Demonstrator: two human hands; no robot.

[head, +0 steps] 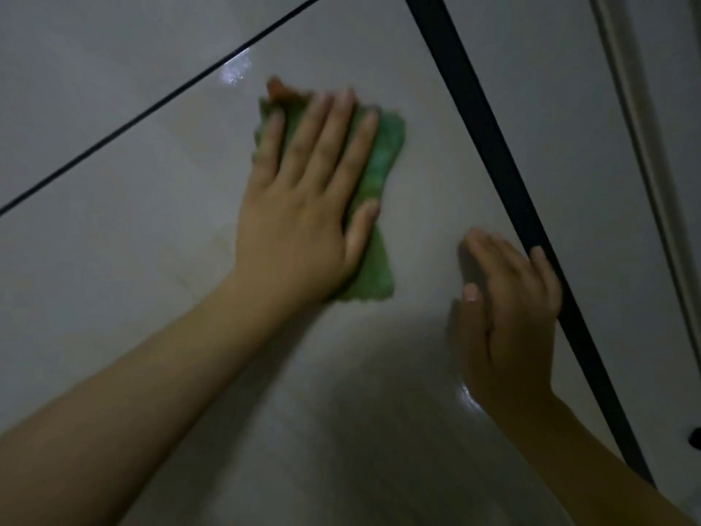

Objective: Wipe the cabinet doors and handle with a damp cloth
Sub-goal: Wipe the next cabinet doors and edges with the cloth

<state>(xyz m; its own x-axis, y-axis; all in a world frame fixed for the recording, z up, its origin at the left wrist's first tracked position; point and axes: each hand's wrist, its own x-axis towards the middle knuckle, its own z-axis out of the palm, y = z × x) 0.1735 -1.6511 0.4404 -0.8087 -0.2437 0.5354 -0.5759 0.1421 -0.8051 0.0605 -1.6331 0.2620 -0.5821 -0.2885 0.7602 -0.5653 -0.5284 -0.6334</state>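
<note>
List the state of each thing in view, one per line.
Left hand: flat, fingers spread, pressing the cloth to the door.
Green cloth: folded, pinned under the left hand.
Right hand: open, resting on the door beside the black strip.
Cabinet door: closed, glossy.
Black strip: uncovered, one fingertip touching it.

Dim home interior, glossy pale cabinet door (151,298), black edge strip (493,146)

no readable text or labels anywhere
</note>
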